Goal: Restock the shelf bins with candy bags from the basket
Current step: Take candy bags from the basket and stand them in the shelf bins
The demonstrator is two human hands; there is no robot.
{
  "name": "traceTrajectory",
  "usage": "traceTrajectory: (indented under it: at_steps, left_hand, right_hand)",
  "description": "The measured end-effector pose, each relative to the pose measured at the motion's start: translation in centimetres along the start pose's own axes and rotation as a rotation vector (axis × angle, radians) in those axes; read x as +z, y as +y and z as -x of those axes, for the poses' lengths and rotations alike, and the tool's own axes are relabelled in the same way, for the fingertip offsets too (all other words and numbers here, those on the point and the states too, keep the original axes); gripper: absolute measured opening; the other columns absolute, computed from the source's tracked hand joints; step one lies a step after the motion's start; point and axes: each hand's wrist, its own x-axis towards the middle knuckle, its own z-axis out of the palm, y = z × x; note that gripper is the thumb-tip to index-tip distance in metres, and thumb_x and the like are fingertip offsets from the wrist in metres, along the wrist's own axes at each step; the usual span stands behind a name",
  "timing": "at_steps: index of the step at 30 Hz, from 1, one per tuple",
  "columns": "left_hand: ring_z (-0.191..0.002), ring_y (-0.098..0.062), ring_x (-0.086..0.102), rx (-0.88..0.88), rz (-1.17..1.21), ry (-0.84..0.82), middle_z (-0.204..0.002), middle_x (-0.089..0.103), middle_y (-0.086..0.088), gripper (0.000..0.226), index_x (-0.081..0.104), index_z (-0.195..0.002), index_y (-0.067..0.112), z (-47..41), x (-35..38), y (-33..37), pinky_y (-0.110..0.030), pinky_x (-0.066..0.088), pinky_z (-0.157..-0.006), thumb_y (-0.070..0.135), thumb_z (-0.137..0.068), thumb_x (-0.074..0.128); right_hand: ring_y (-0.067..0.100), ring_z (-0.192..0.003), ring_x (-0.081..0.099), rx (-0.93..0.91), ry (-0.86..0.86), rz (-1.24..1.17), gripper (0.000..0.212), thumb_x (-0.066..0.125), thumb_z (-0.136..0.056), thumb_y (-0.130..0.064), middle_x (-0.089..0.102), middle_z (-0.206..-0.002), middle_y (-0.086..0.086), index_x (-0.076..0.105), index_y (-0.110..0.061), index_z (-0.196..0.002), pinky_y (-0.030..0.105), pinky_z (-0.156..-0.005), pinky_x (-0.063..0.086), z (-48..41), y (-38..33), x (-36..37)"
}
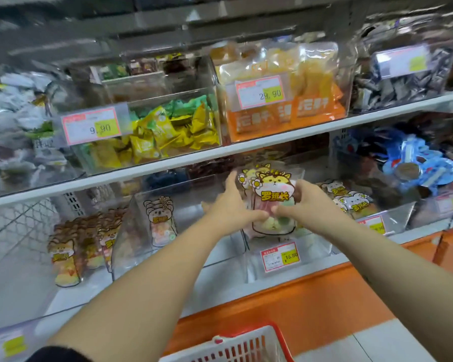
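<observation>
Both hands are reaching into the lower shelf [246,286] of a shop rack and holding one candy bag [272,195] between them. The left hand [230,205] is gripping its left edge and the right hand [307,202] is curling round its right edge. The bag is standing upright over the clear bin [314,253] that is carrying the price tag [279,256] reading 16.80, and a second bag of the same cat print is showing just behind it.

More bags [349,198] of that print are lying in the bin to the right. To the left, another clear bin [131,231] is holding a single bear-print bag [160,220], and beside it a row of brown cat-print bags [71,252] is standing on the bare shelf.

The white upper shelf [220,152] is running across the view at a slant. It is carrying a bin of yellow and green sweets [168,126] tagged 9.90 and a bin of orange packs [285,105] tagged 29.90. Dark packets [403,82] are filling the bin at far right, silvery packets [16,113] are piling up at far left, and blue packages [416,163] are sitting under the upper shelf on the right.

An orange panel [298,307] is fronting the base of the rack, and the white mesh basket [236,347] with its red rim is showing at the bottom edge.
</observation>
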Motion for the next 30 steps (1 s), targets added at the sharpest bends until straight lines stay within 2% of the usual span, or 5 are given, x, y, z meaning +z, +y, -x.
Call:
traceTrajectory:
  at_steps: [7,14,19,23,30]
  left_hand:
    - [-0.134,-0.018,0.03,-0.061,-0.166,0.029,-0.101,0.039,0.02,0.101,0.029,-0.139,0.028,-2.7,1.0,-3.3,-0.058,0.021,-0.117,0.065,-0.061,0.082]
    - [-0.149,-0.021,0.02,-0.054,-0.365,0.172,-0.133,0.057,0.004,0.122,-0.005,-0.154,0.029,-3.1,1.9,-2.8,-0.066,-0.015,-0.114,0.069,-0.069,0.073]
    - [-0.146,-0.027,0.022,-0.035,-0.575,0.149,-0.137,0.055,0.0,0.088,0.03,-0.143,0.028,-3.3,1.7,-2.0,-0.071,-0.014,-0.111,0.072,-0.075,0.065]
    - [-0.148,-0.03,0.017,-0.021,-0.82,0.095,-0.149,0.04,-0.007,0.089,0.051,-0.137,0.023,-4.0,1.1,-1.5,-0.077,-0.016,-0.106,0.084,-0.072,0.056]
    - [-0.148,-0.035,0.022,-0.013,-1.135,-0.272,-0.137,0.059,-0.005,0.076,0.066,-0.121,0.024,-5.2,3.2,0.9,-0.079,-0.026,-0.095,0.084,-0.077,0.051]
  right_hand:
    - [0.015,-0.055,0.048,0.057,-0.08,0.358,0.049,0.086,-0.067,-0.045,0.048,-0.061,-0.001,0.047,-0.016,-0.064,0.031,-0.053,0.035,-3.7,0.7,1.8]
    - [0.025,-0.076,0.066,0.087,-0.252,0.49,0.053,0.084,-0.073,-0.042,0.068,-0.089,0.01,0.046,-0.014,-0.095,0.032,-0.061,0.053,-5.3,1.1,3.3]
    - [0.024,-0.078,0.057,0.004,-0.144,0.458,0.079,0.076,-0.081,-0.021,0.058,-0.089,0.004,0.027,-0.01,-0.142,0.025,-0.05,0.037,-5.8,3.6,5.1]
    - [0.027,-0.121,0.056,-0.093,-0.056,0.399,0.101,0.082,-0.077,-0.02,0.046,-0.145,0.007,0.017,-0.019,-0.154,0.035,-0.091,0.049,-5.5,4.7,5.4]
    - [0.025,-0.101,0.06,-0.2,-0.075,0.623,0.055,0.074,-0.082,-0.016,0.043,-0.129,0.0,0.049,-0.023,-0.131,0.035,-0.082,0.05,-6.2,5.9,4.8]
